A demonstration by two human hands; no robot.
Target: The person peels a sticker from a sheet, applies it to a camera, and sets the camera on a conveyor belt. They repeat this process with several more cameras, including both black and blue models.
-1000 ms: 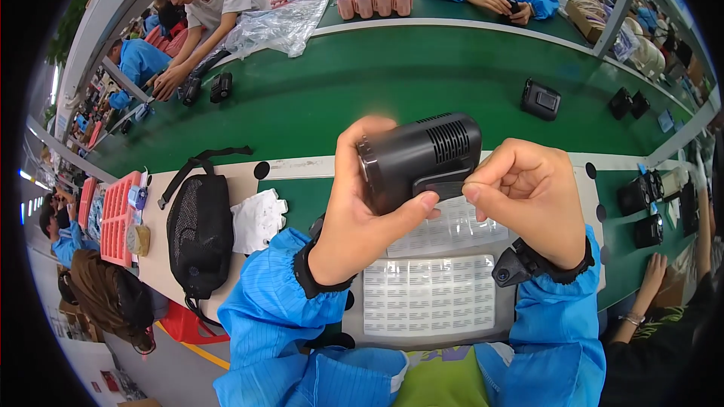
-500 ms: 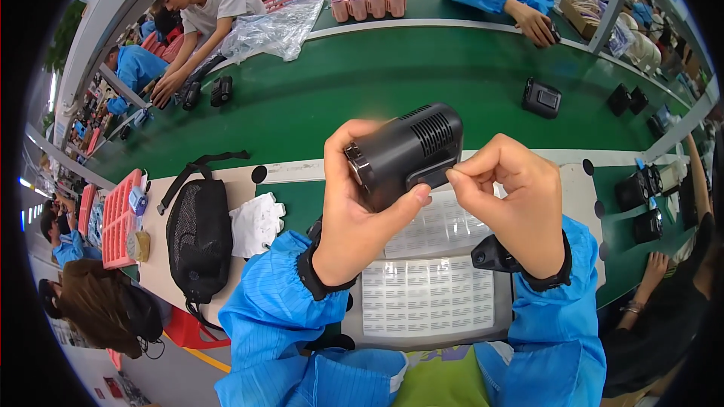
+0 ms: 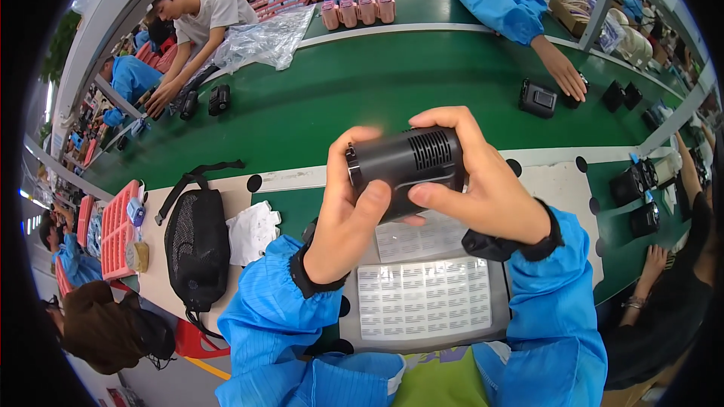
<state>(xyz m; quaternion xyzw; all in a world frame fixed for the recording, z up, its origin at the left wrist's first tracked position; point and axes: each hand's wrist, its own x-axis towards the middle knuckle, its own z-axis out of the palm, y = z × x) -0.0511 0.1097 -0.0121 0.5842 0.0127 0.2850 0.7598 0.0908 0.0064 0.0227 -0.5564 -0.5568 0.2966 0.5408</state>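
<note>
A black, rounded, roughly cylindrical device [image 3: 400, 157] with slotted vents and a shiny ring at its left end is held above the near edge of the bench. My left hand [image 3: 339, 215] wraps its left end, thumb on the near side. Gripping the vented right end is my right hand [image 3: 486, 188], with fingers over the top and thumb pressed on the near side. Below my hands lies a sheet of printed white labels [image 3: 424, 298], and a second label sheet [image 3: 418, 240] is partly covered by my hands and the device.
A black mesh bag [image 3: 197, 249] and a crumpled white glove or cloth [image 3: 253, 234] lie left. Across the green conveyor belt [image 3: 362, 83], a co-worker's hand [image 3: 562, 71] touches a black device beside another black device [image 3: 538, 98]. More black units [image 3: 645, 218] stand right.
My right hand has gone from pinching at the device's lower edge to gripping its right end. The device has turned more level. Across the belt, the co-worker's hand has moved nearer with a device.
</note>
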